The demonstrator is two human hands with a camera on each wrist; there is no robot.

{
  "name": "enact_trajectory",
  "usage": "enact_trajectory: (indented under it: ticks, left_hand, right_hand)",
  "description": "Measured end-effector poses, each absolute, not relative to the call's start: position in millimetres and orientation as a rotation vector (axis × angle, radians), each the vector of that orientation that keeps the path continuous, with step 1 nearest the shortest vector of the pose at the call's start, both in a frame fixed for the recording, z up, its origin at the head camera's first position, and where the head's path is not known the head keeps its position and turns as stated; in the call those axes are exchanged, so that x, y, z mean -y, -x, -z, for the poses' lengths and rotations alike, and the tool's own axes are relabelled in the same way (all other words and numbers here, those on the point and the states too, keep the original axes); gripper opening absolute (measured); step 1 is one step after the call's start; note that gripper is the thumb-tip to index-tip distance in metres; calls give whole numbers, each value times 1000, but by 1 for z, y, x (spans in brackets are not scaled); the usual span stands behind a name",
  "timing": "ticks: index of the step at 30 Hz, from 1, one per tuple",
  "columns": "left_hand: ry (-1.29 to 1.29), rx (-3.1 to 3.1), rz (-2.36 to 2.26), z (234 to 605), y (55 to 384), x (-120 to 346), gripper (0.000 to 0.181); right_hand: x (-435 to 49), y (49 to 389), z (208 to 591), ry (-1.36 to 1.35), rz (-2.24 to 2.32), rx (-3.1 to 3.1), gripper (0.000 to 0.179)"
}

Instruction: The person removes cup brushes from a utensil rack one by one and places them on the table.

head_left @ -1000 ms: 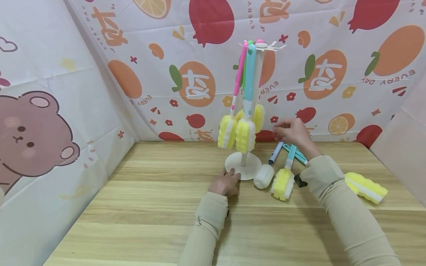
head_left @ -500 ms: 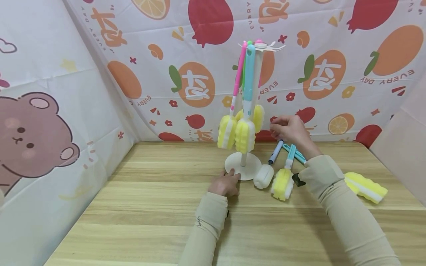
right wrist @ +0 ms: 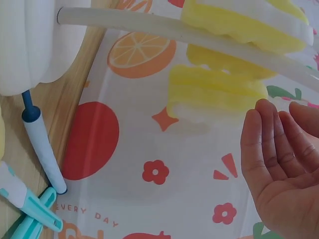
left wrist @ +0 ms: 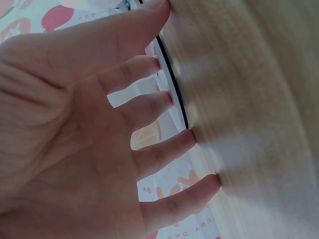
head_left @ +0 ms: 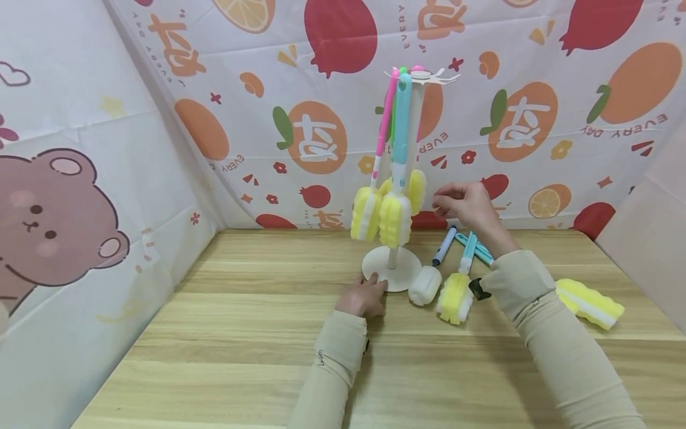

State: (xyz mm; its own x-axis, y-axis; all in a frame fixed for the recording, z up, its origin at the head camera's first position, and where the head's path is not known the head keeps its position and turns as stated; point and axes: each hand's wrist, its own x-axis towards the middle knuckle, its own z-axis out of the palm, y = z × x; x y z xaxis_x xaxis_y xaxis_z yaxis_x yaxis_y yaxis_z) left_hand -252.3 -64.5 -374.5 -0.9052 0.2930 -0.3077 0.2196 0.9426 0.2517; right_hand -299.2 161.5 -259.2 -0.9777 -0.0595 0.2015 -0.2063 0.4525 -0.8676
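My left hand [head_left: 362,297] rests its fingertips on the near edge of the round white base of a brush stand [head_left: 399,278]. In the left wrist view, the spread fingers [left wrist: 164,154] reach to the base edge and tabletop. Sponge bottle brushes hang from the stand, among them one with a teal handle [head_left: 402,119] and one with a pink handle [head_left: 384,122]. My right hand [head_left: 468,208] hovers right of the hanging brushes. Its fingers [right wrist: 271,144] are loosely bent and hold nothing. Beneath it lies a white sponge brush with a grey-lavender handle [head_left: 444,247].
A yellow-and-white sponge brush [head_left: 455,298] with a teal handle lies beside the white one. Farther right is another yellow-and-white sponge head [head_left: 589,302], its handle partly behind the right sleeve. A fruit-print cloth [head_left: 321,202] hangs behind the wooden table [head_left: 241,333].
My right hand has drifted slightly left and up, toward the hanging brushes. The left hand keeps its place at the base, and the brushes have not moved.
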Motion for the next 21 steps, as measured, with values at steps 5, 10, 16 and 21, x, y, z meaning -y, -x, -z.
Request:
enact_trajectory:
  ticks: [5, 10, 16, 21]
  left_hand:
    - [-373, -2742, -323, 374, 252, 64, 63]
    - [-372, -2737, -336, 373, 253, 64, 62]
    - [-373, -2738, -335, 373, 252, 63, 63]
    - [-372, -2736, -325, 373, 252, 63, 63]
  right_hand:
    - [-160, 298, 258, -265, -1575, 2524, 30]
    - [-160, 296, 255, -300, -1546, 2512, 31]
    - [-159, 291, 253, -327, -1438, 2521, 32]
    - [-159, 288, 250, -385, -1289, 2527, 30]
